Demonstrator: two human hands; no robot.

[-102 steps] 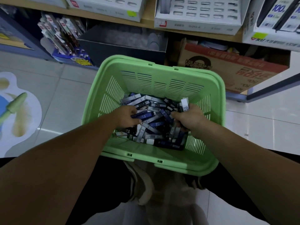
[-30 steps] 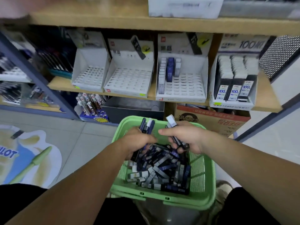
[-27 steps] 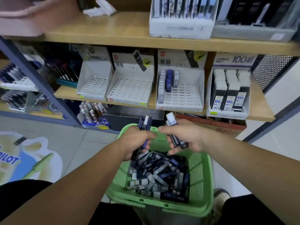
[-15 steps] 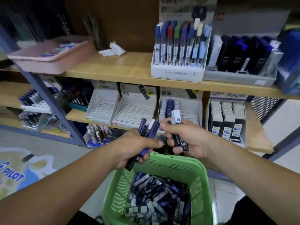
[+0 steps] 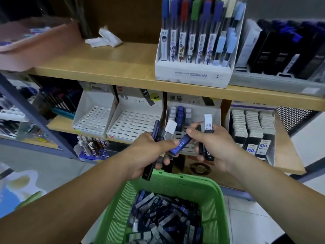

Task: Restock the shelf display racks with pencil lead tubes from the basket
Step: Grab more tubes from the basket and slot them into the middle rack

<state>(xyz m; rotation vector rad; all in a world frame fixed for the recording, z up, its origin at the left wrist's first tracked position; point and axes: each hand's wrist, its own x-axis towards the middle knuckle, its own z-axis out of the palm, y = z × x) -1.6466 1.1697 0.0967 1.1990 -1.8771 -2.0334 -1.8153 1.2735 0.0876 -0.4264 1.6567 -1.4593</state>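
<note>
My left hand (image 5: 149, 154) grips a bunch of dark blue and white-capped pencil lead tubes (image 5: 159, 132) above the green basket (image 5: 216, 194). My right hand (image 5: 214, 147) holds a few tubes, one marked HB standing upright (image 5: 208, 124). Its fingertips pinch a blue tube (image 5: 180, 145) that lies between the two hands and also touches my left thumb. Many more lead tubes (image 5: 165, 221) lie heaped in the basket. Behind the hands, on the lower shelf, stand three white slotted racks: a left rack (image 5: 93, 118), a middle rack (image 5: 133, 124), and a right rack (image 5: 182, 111) with a few tubes at its back.
A box of 100-count lead packs (image 5: 251, 134) stands right of the racks. The upper wooden shelf (image 5: 109, 66) carries a CONAN pencil display (image 5: 193, 74), a grey tray of dark items (image 5: 281, 80), a pink tray (image 5: 35, 46) and crumpled paper (image 5: 103, 39). A blue shelf post (image 5: 35, 117) stands left.
Both hands rose from the basket with tubes, and the view tilted up to the shelves. In the last half second my right fingers took hold of a blue tube from the left hand's bunch.
</note>
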